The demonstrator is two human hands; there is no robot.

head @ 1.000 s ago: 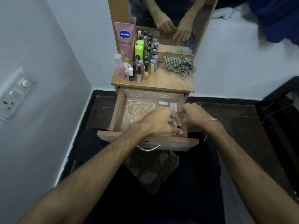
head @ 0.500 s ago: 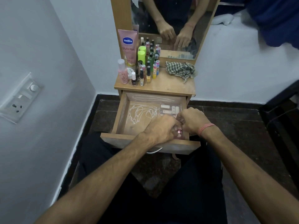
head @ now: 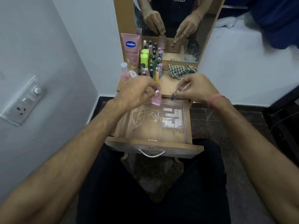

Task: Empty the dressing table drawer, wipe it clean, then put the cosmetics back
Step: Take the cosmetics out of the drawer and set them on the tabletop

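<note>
Two hands hover above the open drawer (head: 152,126), beneath the wooden tabletop (head: 168,83) crowded with cosmetics (head: 150,62) and a checked cloth (head: 181,71). A clear box (head: 173,118) lies inside the drawer at right. The left hand (head: 137,92) pinches a small pink bottle (head: 156,100); the right hand (head: 194,89) has its grip closed on a slim dark-tipped tube (head: 178,92).
</note>
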